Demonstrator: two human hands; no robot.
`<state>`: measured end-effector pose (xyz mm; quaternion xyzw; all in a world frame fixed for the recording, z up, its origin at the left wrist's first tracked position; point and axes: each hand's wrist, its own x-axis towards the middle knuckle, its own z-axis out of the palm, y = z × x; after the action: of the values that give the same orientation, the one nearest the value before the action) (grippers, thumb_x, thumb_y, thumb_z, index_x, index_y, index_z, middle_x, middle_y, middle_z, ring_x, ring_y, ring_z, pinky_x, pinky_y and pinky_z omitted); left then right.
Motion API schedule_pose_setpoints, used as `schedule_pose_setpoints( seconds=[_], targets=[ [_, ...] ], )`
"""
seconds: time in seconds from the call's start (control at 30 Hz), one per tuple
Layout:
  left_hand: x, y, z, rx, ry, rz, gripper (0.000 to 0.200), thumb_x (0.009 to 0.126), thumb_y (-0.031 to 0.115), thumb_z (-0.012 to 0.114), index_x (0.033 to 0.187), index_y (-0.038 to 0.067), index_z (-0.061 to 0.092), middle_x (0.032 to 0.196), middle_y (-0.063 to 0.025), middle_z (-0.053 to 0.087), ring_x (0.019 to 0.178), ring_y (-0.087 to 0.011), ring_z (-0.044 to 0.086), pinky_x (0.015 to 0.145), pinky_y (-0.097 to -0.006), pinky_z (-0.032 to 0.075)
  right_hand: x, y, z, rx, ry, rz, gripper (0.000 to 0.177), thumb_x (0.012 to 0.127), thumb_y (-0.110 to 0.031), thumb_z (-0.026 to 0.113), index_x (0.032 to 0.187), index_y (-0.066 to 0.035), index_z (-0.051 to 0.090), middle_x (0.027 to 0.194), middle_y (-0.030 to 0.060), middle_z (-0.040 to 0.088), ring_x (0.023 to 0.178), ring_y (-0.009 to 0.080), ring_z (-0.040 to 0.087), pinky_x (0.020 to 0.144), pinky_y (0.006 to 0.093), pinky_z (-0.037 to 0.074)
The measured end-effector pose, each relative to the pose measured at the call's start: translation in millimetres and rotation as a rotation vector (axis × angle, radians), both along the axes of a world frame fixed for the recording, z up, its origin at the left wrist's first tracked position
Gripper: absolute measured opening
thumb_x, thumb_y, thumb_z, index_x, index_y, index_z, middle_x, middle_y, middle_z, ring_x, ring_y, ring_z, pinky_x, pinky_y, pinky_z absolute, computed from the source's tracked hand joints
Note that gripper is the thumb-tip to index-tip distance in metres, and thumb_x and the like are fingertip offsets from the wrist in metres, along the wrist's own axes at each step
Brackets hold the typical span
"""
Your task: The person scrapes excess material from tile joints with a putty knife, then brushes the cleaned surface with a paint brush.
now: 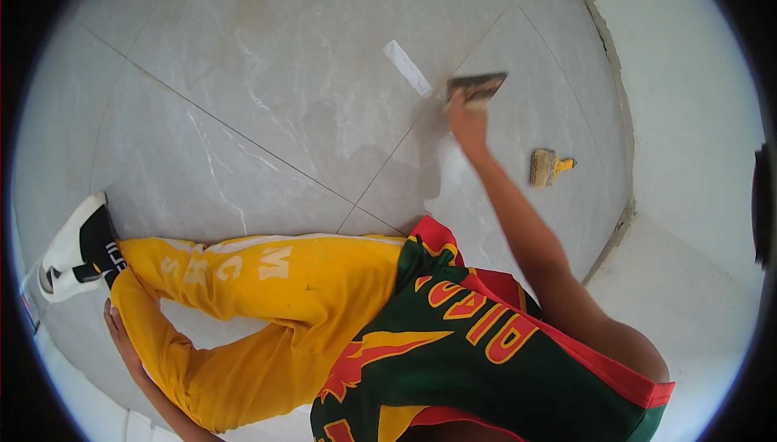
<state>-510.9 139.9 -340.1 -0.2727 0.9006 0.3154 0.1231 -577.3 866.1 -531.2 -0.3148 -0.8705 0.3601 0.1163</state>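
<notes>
My right hand point(467, 124) grips a wide flat scraper point(481, 88) with a dark face, slightly blurred, over the grey tiled floor point(283, 118) beside a joint line. Close to the scraper's left lies a white strip point(408, 69) on the tile. A used brush point(549, 168) with a yellow handle rests on the floor to the right of my forearm. At the lower left, my left hand point(121, 335) is beside my bent lower leg, fingers stretched out, holding nothing. Its palm side is hidden.
My legs in yellow trousers point(267, 280) and a black and white shoe point(77, 252) lie across the lower left. A pale wall point(688, 102) runs along the right, with a rough edge where it meets the tiles. Dark joint lines cross the floor.
</notes>
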Motion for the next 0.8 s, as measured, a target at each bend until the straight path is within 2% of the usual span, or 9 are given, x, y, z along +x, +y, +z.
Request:
schedule_pose_setpoints(
  seconds=[0.07, 0.13, 0.27, 0.33, 0.47, 0.57, 0.6, 0.63, 0.8],
  targets=[
    [3, -7, -2, 0.011, 0.006, 0.016, 0.053, 0.101, 0.043, 0.033, 0.137, 0.004, 0.040, 0.131, -0.0174, 0.048, 0.120, -0.0268, 0.046, 0.102, -0.0347, 0.035, 40, -39, 8, 0.036, -0.010, 0.147, 0.037, 0.089, -0.030, 0.051, 0.103, 0.004, 0.059, 0.099, 0.0280, 0.063, 0.097, 0.0433, 0.060, 0.080, 0.0446, 0.048],
    [6, -23, -8, 0.035, 0.017, 0.014, 0.053, 0.101, 0.043, 0.034, 0.137, 0.005, 0.039, 0.131, -0.0173, 0.048, 0.120, -0.0263, 0.046, 0.102, -0.0345, 0.035, 47, -56, 22, 0.054, 0.174, 0.175, 0.036, 0.090, -0.026, 0.052, 0.106, 0.005, 0.056, 0.096, 0.0216, 0.064, 0.091, 0.0354, 0.063, 0.078, 0.0399, 0.049],
    [4, -9, -7, 0.036, -0.008, -0.002, 0.053, 0.101, 0.043, 0.034, 0.138, 0.006, 0.039, 0.132, -0.0174, 0.048, 0.120, -0.0266, 0.046, 0.102, -0.0347, 0.035, 6, 1, 32, -0.215, 0.063, -0.021, 0.035, 0.093, -0.028, 0.053, 0.088, 0.005, 0.061, 0.077, 0.0121, 0.065, 0.071, 0.0238, 0.061, 0.067, 0.0372, 0.047],
    [5, -13, -10, 0.055, 0.005, 0.029, 0.052, 0.101, 0.042, 0.035, 0.138, 0.005, 0.038, 0.133, -0.0173, 0.047, 0.121, -0.0265, 0.046, 0.103, -0.0351, 0.034, 5, -10, 31, -0.184, -0.222, -0.053, 0.034, 0.092, -0.028, 0.053, 0.089, 0.005, 0.061, 0.074, 0.0135, 0.064, 0.070, 0.0258, 0.062, 0.068, 0.0374, 0.048],
    [-1, -11, -10, -0.122, 0.096, -0.108, 0.047, 0.101, 0.035, 0.041, 0.136, 0.004, 0.041, 0.133, -0.0170, 0.048, 0.122, -0.0274, 0.046, 0.103, -0.0363, 0.034, 69, -90, 24, 0.004, 0.123, 0.184, 0.033, 0.093, -0.027, 0.051, 0.089, 0.005, 0.061, 0.078, 0.0181, 0.065, 0.074, 0.0325, 0.065, 0.068, 0.0401, 0.050],
    [-23, 28, 2, -0.366, 0.190, -0.372, 0.042, 0.099, 0.029, 0.045, 0.132, 0.003, 0.045, 0.131, -0.0165, 0.049, 0.121, -0.0285, 0.047, 0.104, -0.0368, 0.033, 79, -91, 32, -0.129, 0.131, 0.136, 0.034, 0.094, -0.027, 0.050, 0.089, 0.005, 0.061, 0.081, 0.0195, 0.066, 0.076, 0.0339, 0.065, 0.067, 0.0419, 0.049],
    [-31, 54, 9, -0.394, 0.242, -0.436, 0.040, 0.098, 0.027, 0.047, 0.130, 0.003, 0.046, 0.130, -0.0161, 0.050, 0.121, -0.0286, 0.047, 0.104, -0.0369, 0.033, 68, -75, 48, -0.222, -0.131, 0.052, 0.034, 0.094, -0.026, 0.051, 0.089, 0.006, 0.060, 0.082, 0.0179, 0.066, 0.079, 0.0291, 0.065, 0.068, 0.0400, 0.049],
    [-39, 78, 13, -0.419, 0.291, -0.506, 0.038, 0.097, 0.024, 0.049, 0.129, 0.003, 0.048, 0.129, -0.0158, 0.051, 0.120, -0.0288, 0.048, 0.104, -0.0370, 0.033, 63, -67, 34, -0.257, -0.136, 0.001, 0.033, 0.093, -0.025, 0.051, 0.087, 0.006, 0.060, 0.079, 0.0170, 0.065, 0.076, 0.0278, 0.065, 0.066, 0.0394, 0.049],
    [-54, 217, 19, 0.042, 0.139, -0.664, 0.033, 0.084, 0.004, 0.057, 0.117, 0.001, 0.056, 0.122, -0.0129, 0.058, 0.117, -0.0288, 0.052, 0.101, -0.0382, 0.038, 95, -118, 55, -0.427, -0.107, 0.198, 0.025, 0.090, -0.021, 0.053, 0.083, 0.002, 0.060, 0.072, 0.0140, 0.064, 0.069, 0.0278, 0.064, 0.060, 0.0371, 0.048]
  ],
)
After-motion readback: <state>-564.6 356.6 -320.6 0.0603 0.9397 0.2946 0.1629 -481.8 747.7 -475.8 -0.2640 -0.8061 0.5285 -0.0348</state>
